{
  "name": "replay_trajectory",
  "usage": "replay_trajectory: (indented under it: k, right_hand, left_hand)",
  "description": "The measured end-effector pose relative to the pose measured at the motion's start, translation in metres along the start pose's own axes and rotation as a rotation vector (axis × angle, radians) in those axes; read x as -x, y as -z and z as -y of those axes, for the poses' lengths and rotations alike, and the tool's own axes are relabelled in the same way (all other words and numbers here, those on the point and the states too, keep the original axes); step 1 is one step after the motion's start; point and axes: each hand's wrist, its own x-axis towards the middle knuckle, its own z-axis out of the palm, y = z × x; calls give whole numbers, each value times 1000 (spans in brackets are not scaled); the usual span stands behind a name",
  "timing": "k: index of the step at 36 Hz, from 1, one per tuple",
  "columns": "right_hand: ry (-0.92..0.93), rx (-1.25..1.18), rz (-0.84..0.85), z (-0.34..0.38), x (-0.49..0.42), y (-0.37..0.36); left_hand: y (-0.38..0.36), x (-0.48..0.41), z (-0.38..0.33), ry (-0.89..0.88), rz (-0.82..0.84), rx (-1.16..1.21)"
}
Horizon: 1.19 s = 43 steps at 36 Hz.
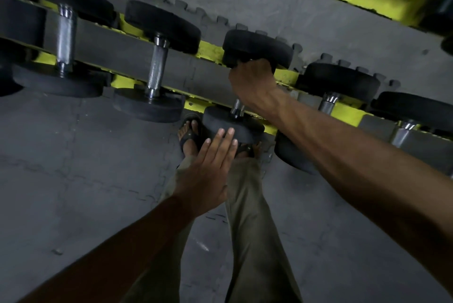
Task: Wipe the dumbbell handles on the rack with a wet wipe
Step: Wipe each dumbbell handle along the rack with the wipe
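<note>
The dumbbell (245, 87) being worked on lies across the yellow rack (210, 49), third from the left of those in view. The right hand (253, 82) is wrapped round its handle, fingers curled tight about the bar, so only a short bright stub of metal shows below the fist. No wipe can be seen; it may be bunched inside the grip, but that cannot be told. The left hand (208, 170) reaches in with straight, relaxed fingers, their tips resting on the rim of this dumbbell's near plate (232, 126), as if steadying it.

To the left of this dumbbell sit two more, their handles (158, 67) bare and knurled; whether they are already wiped cannot be told from their look. To its right, more handles (328, 103) show only as short chrome ends behind the forearm. By my reading the task is midway: one handle is under the hand, and those to the right probably remain.

Below the dumbbell are the person's sandalled feet (190, 136) on the grey mat floor (73, 168).
</note>
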Motion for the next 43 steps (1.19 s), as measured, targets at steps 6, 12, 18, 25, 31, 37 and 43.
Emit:
replay_trajectory:
  k: [6, 12, 18, 25, 31, 37, 43]
  right_hand:
    - [274, -90, 127, 14, 20, -4]
    - [270, -144, -150, -37, 24, -13]
    - [-56, -379, -447, -28, 35, -53]
    - [-973, -1232, -756, 43, 20, -23]
    - [-1468, -1526, -807, 40, -4, -22]
    - [-1424, -1648, -372, 14, -16, -44]
    - [-1375, -2148, -135, -11, -18, -54]
  left_hand:
    - [4, 2, 0, -3, 9, 2]
    - [5, 1, 2, -16, 5, 2]
    - [6, 0, 4, -28, 31, -5]
    - [9, -1, 7, -37, 27, -20]
    - [6, 1, 12, -75, 20, 33]
    - [8, 2, 11, -69, 46, -7]
    - [9, 0, 11, -62, 15, -25]
